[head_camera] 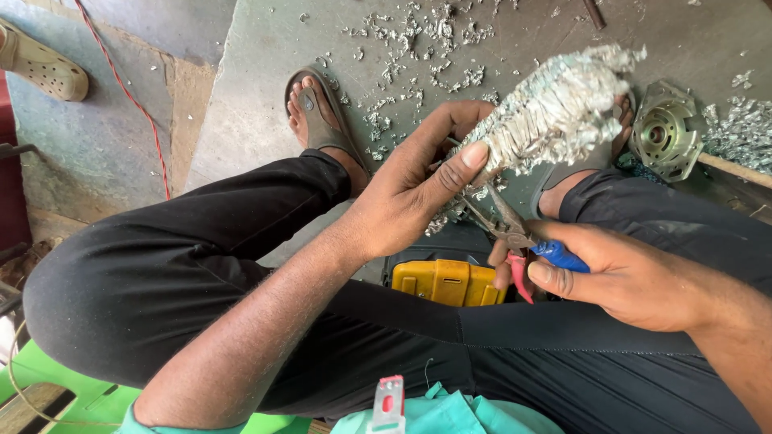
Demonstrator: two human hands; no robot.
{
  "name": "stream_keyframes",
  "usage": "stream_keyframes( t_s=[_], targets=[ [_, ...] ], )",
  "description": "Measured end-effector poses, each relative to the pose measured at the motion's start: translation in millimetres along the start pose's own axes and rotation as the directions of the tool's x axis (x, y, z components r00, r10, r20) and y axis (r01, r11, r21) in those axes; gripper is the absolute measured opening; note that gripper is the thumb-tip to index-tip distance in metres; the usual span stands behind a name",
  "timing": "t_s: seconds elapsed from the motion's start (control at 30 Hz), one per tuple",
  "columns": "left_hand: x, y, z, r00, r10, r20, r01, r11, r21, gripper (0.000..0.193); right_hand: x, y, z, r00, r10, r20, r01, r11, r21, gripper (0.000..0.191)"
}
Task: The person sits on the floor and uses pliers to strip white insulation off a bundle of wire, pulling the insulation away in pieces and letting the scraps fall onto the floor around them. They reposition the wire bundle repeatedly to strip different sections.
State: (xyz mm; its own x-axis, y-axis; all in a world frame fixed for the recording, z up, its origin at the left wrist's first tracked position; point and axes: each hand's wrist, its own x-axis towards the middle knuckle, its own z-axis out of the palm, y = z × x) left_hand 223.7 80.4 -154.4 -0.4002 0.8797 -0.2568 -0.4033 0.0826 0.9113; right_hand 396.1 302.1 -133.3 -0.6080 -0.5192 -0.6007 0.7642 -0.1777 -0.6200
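Note:
My left hand (414,185) grips a thick bundle of silvery wire (555,112), thumb pressed on its lower end, and holds it above my knees. My right hand (619,277) is closed around pliers (515,237) with one red and one blue handle. The plier jaws reach up to the bottom of the bundle, just under my left thumb. Loose frayed strands hang from the bundle near the jaws.
A yellow box (446,281) sits on the floor between my legs. A round metal housing (663,128) lies at the right, with wire scraps (418,40) scattered over the concrete. My sandalled foot (318,116) rests ahead. A red cable (133,96) runs at left.

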Motion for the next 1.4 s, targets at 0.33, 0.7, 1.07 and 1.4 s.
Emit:
stream_keyframes(
  t_s=[0.33,0.7,1.07,1.4],
  targets=[
    [1.4,1.8,-5.5,1.000,0.019,-0.017,-0.019,1.000,0.003,0.053,-1.4,5.2,1.5,0.983,0.176,-0.042,-0.167,0.972,0.165,0.035],
    [-0.2,8.0,-10.0,0.994,0.065,-0.086,-0.057,0.994,0.094,0.053,-0.7,3.1,1.6,0.998,-0.030,-0.049,0.029,0.999,-0.026,0.051],
    [-1.6,9.8,-6.7,0.994,0.066,-0.088,-0.052,0.987,0.149,0.053,-1.3,-1.1,10.4,0.972,0.013,-0.236,-0.043,0.992,-0.123,0.031],
    [2.9,40.0,-9.2,0.989,0.147,-0.002,-0.145,0.976,0.161,0.082,-7.9,-29.9,14.9,0.791,-0.356,-0.498,-0.232,0.578,-0.782,0.039]
  ],
)
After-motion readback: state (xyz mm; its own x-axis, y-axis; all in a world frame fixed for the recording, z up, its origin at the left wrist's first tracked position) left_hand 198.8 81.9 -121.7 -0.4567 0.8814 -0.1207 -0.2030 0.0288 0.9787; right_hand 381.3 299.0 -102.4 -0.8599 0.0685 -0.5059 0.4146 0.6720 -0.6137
